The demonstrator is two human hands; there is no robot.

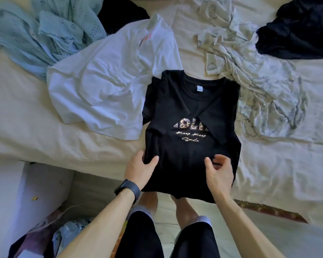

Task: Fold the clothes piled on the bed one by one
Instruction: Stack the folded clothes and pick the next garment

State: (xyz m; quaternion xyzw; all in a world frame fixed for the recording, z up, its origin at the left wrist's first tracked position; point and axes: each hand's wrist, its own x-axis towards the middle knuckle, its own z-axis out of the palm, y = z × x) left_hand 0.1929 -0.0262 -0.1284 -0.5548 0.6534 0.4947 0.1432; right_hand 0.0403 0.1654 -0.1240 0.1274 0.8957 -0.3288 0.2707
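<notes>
The black T-shirt [190,108] lies face up at the near edge of the bed [45,142], its sides and sleeves already turned in to a narrow panel, and its hem hangs off the mattress toward the person. The left hand [138,170] pinches the shirt's lower left edge, thumb on top and fingers tucked under the cloth. The right hand [219,174] is over the lower right part with its fingers loosely curled and the thumb held apart; whether they touch the fabric cannot be told. The step in hand looks like the bottom-to-collar fold. To do it well, the right hand should probably take the right edge level with the left hand's grip, so that both lift together and the turned-in sleeves do not slip out. The hem should land square just below the collar, clear of the white T-shirt [101,86] touching the far left shoulder.
</notes>
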